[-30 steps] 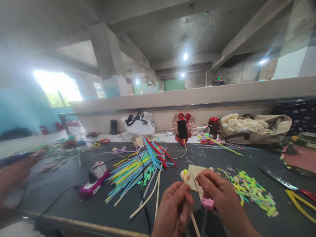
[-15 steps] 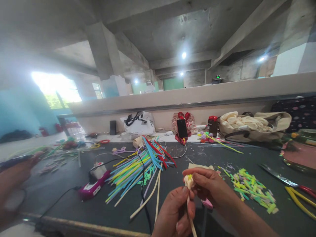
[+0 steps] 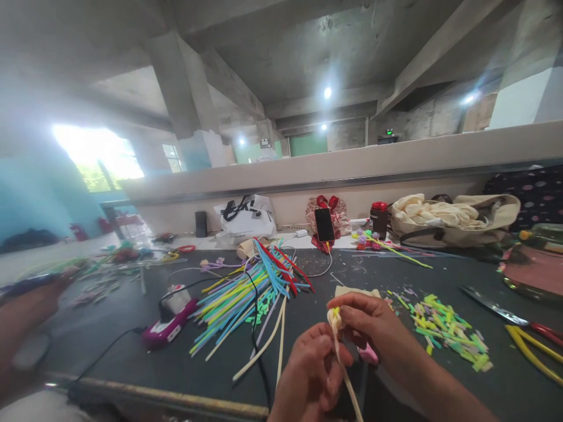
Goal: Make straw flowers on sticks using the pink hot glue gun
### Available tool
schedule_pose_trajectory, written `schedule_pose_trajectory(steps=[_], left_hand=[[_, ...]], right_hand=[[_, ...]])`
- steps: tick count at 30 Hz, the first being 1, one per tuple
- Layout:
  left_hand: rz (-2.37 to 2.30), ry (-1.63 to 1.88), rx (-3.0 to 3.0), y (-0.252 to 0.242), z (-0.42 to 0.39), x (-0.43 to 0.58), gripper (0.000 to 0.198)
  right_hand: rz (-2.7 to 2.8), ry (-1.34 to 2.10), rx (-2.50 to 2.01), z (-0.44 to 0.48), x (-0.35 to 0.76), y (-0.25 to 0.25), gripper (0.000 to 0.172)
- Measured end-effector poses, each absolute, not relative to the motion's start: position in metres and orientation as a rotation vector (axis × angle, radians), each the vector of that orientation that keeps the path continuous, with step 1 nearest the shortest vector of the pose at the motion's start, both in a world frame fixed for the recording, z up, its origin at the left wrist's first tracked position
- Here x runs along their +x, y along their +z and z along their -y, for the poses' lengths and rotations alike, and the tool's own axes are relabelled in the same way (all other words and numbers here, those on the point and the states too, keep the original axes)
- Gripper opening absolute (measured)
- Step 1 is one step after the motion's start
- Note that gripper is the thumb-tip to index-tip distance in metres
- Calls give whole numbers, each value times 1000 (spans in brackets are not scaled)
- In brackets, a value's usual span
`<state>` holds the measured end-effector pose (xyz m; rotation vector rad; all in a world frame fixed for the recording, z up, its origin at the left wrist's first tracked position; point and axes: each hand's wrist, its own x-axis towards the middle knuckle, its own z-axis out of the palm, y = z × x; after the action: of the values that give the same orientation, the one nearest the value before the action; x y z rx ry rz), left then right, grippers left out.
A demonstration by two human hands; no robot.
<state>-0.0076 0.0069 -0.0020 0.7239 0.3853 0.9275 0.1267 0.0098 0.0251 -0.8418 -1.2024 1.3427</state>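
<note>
A small flower (image 3: 334,318) of cream pipe cleaner, with a bit of yellow at its centre, is pinched between the thumb and fingers of my right hand (image 3: 373,328). Its long cream stem (image 3: 349,390) runs down past my left hand (image 3: 305,366). There my curled left fingers lie around the stem just below the flower head, the thumb a little back from it; their exact contact is partly hidden. Behind my right hand lies a beige piece (image 3: 357,292). A small pink object (image 3: 368,354) shows under my right wrist, partly covered.
Loose pipe cleaners (image 3: 240,310) lie left of my hands, crossed by a black cable. Cut pieces (image 3: 451,331) and scissors (image 3: 519,319) are to the right. Further back stand a phone (image 3: 324,225) and a canvas bag (image 3: 444,228). Another person's arm (image 3: 26,316) enters at far left, near a purple power strip (image 3: 169,328).
My left thumb has eased back from the flower's base, and the left fingers have loosened. The stem's lower end has swung slightly right. My right hand keeps its pinch on the flower.
</note>
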Motion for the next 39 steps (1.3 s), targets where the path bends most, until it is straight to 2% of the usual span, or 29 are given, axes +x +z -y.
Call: schedule_pose_trajectory(steps=[17,23,32,36,39], left_hand=[[-585,1061,791,-13,-7,-4,19],[-551,1054,789,-21,-10,-4,20],[-543,1102,774,-8,-3,-3,16],[-584,1119,789,-6,-1,-3,18],[-646,1112,835,-6,0,-2,21]], right_hand=[[1245,1265,-985,-5,124,24,20],[1281,1255,-974,-5,123,23,16],[1291,1251,-967,-5,123,24,19],[1249,1286,-930,-3,122,25,28],[1335,1219,-1001,-3,122,26,25]])
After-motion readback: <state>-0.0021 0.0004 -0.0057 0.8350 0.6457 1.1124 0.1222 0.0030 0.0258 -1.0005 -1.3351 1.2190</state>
